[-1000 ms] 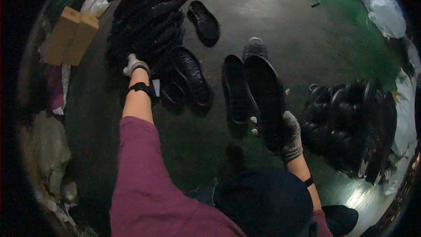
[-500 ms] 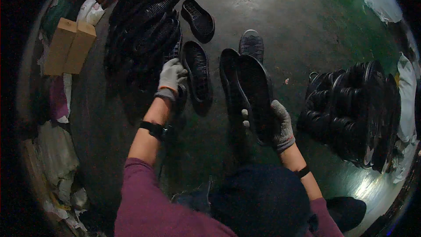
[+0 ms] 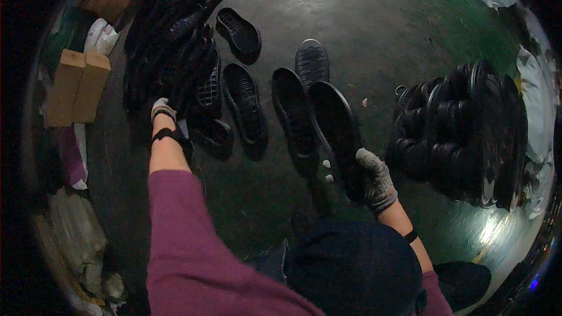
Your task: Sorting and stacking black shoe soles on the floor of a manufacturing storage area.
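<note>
At the far left stands tan cardboard (image 3: 80, 88), near a white bundle (image 3: 100, 36). Next comes a heaped pile of black shoe soles (image 3: 170, 41) on the dark green floor (image 3: 252, 190). The gloved left hand (image 3: 163, 108) is at the pile's near edge; its fingers are lost in the dark, so whether its grip is open or closed cannot be told. Right of the pile, a ribbed sole (image 3: 244, 104) lies lengthwise, with a gridded sole (image 3: 239, 35) beyond it. Farther right, a narrow sole (image 3: 291, 111) lies just beside the held sole (image 3: 335, 120), whose near end the gloved right hand (image 3: 377, 180) grips, thumb on one side, fingertips showing past the other. Beyond these two lies a grey-tipped sole (image 3: 312, 61). At right, a glossy black stack (image 3: 456, 129) sits beside white sacking (image 3: 534, 105).
</note>
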{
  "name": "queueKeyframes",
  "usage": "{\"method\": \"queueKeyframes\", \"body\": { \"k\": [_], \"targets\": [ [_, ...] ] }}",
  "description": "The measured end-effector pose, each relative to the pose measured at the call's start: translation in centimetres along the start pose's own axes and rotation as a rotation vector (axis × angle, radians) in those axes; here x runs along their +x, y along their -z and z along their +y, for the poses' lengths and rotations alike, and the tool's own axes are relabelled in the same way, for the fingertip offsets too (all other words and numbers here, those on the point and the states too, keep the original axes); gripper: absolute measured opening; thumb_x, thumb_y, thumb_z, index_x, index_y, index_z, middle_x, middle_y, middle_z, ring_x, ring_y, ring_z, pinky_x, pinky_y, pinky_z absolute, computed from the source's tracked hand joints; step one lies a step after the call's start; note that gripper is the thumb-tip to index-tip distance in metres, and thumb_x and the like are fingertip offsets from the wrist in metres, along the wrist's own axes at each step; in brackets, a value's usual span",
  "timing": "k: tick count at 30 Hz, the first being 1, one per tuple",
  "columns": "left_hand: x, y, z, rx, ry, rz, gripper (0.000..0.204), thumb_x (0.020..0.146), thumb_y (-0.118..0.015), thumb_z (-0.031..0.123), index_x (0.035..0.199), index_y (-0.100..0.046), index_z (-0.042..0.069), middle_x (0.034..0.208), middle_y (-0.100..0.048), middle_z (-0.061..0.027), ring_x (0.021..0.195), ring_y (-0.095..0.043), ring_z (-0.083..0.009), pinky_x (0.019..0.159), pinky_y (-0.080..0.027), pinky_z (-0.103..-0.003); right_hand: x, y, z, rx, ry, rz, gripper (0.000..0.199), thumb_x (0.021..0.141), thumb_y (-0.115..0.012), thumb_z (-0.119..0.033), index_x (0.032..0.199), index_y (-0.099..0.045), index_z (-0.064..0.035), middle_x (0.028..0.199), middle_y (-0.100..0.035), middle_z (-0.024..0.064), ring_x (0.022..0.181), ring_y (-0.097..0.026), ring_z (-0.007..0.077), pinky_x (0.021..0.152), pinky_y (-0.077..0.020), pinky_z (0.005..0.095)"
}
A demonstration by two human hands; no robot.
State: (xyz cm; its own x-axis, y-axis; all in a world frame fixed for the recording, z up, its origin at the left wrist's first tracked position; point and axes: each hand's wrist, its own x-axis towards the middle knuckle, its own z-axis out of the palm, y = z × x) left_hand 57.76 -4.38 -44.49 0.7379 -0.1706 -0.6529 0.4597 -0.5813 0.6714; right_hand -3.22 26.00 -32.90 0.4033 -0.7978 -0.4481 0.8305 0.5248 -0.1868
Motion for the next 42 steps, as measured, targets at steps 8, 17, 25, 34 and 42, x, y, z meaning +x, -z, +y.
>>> {"method": "queueKeyframes", "body": {
  "k": [8, 17, 25, 34, 42],
  "targets": [
    [-17.3, 0.4, -13.8, 0.285, -0.284, -0.457, 0.037, 0.086, -0.075, 0.023, 0.119, -0.066, 0.008, 0.093, -0.069, -0.0058, 0.075, -0.064, -0.0219, 0.064, -0.054, -0.04, 0.4, -0.4, -1.0, -0.094, 0.025, 0.042, 0.065, 0.095, -0.068, -0.031, 0.15, -0.041, -0.0106, 0.137, -0.059, 0.0166, 0.115, -0.064, 0.0349, 0.091, -0.0579, 0.049],
    [-18.2, 3.0, -8.9, 0.414, -0.186, -0.631, 0.018, 0.092, -0.068, 0.027, 0.102, -0.073, 0.013, 0.096, -0.075, -0.0022, 0.087, -0.07, -0.0217, 0.071, -0.055, -0.042, 1.0, -4.7, -1.1, -0.122, 0.098, -0.098, 0.06, 0.099, -0.062, -0.037, 0.145, -0.047, -0.0022, 0.136, -0.06, 0.0218, 0.117, -0.064, 0.0366, 0.095, -0.056, 0.0506],
    [-24.8, 2.8, -17.6, -0.192, 0.193, -1.138, 0.024, 0.084, -0.067, 0.019, 0.107, -0.07, 0.01, 0.1, -0.073, -0.0087, 0.089, -0.071, -0.0237, 0.074, -0.058, -0.041, 1.6, -11.9, -3.0, -0.633, 0.425, 0.041, 0.061, 0.103, -0.052, -0.044, 0.146, -0.048, -0.001, 0.13, -0.063, 0.0183, 0.108, -0.067, 0.0253, 0.089, -0.0574, 0.0387],
    [-42.6, -1.3, -24.4, -0.246, -0.515, -1.531, 0.033, 0.097, -0.064, 0.027, 0.121, -0.061, 0.005, 0.104, -0.069, -0.0063, 0.086, -0.068, -0.0181, 0.076, -0.058, -0.035, 1.8, -14.7, -3.4, -1.923, 1.373, 0.624, 0.077, 0.081, -0.083, -0.026, 0.146, -0.05, -0.0014, 0.141, -0.052, 0.0272, 0.122, -0.059, 0.0375, 0.105, -0.0482, 0.0434],
    [-46.4, -1.5, -28.4, -0.245, -0.04, -1.664, 0.045, 0.108, -0.044, 0.05, 0.119, -0.06, 0.01, 0.1, -0.058, 0.0015, 0.097, -0.056, -0.0145, 0.089, -0.05, -0.036, 0.9, -12.4, -3.0, -2.018, 0.644, 0.915, 0.076, 0.087, -0.064, -0.056, 0.147, -0.05, -0.0111, 0.152, -0.038, 0.0289, 0.13, -0.047, 0.0491, 0.105, -0.0416, 0.0571]
  ]
}}
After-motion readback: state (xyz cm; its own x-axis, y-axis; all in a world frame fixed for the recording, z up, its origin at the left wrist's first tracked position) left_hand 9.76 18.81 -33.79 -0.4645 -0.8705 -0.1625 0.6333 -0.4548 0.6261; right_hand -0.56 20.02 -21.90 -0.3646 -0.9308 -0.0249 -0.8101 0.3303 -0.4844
